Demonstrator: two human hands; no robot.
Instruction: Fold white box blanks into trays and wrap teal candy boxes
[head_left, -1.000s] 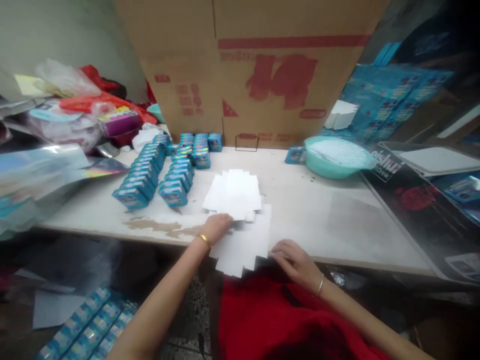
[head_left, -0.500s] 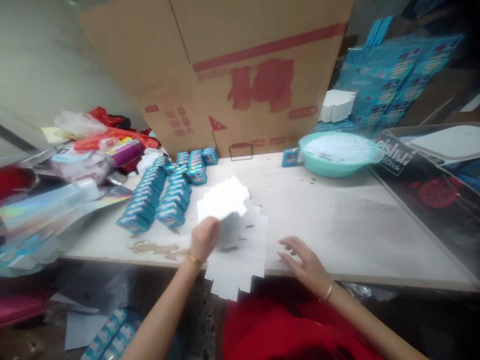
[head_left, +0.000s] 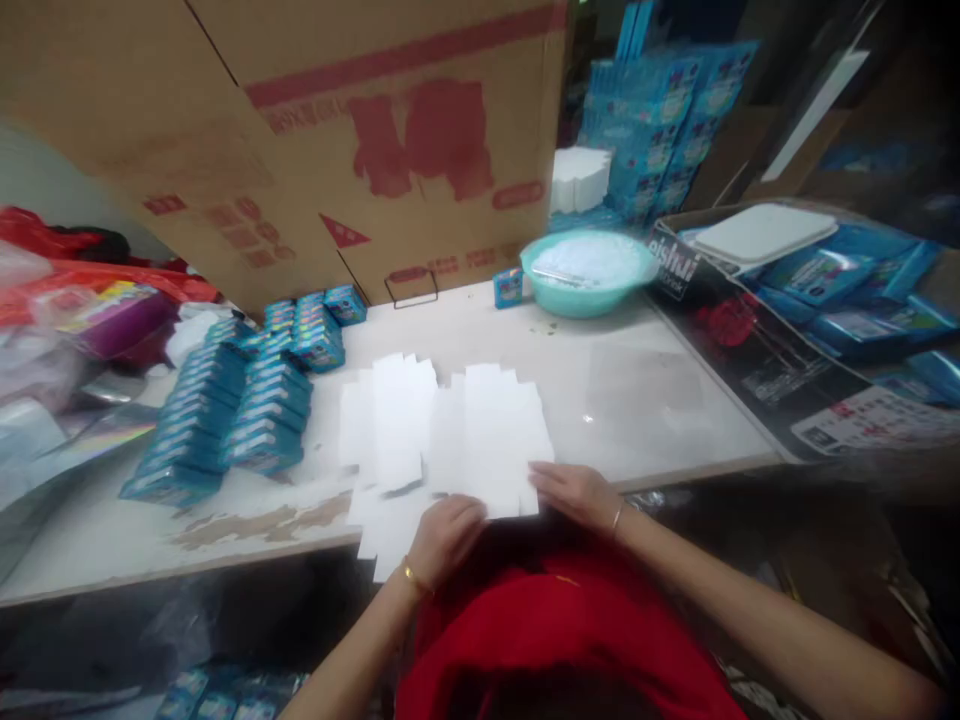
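White flat die-cut cards lie spread at the table's near edge, a left batch (head_left: pixel 386 425) and a right batch (head_left: pixel 491 435). My left hand (head_left: pixel 444 538) is curled at the near edge of the right batch, fingers closed on its lower edge. My right hand (head_left: pixel 576 493) rests at that batch's lower right corner, fingers bent onto the card. Rows of small blue boxes (head_left: pixel 225 415) stand left of the cards.
A big cardboard carton (head_left: pixel 360 150) stands at the back of the table (head_left: pixel 660 400). A teal basin (head_left: pixel 585 272) sits at back right beside one blue box (head_left: pixel 508 287). More blue packs and a black box fill the right side; bags clutter the left.
My left hand laid the lifted card stack down and drew back to the near edge. My right hand moved onto the cards. The view swung to the right.
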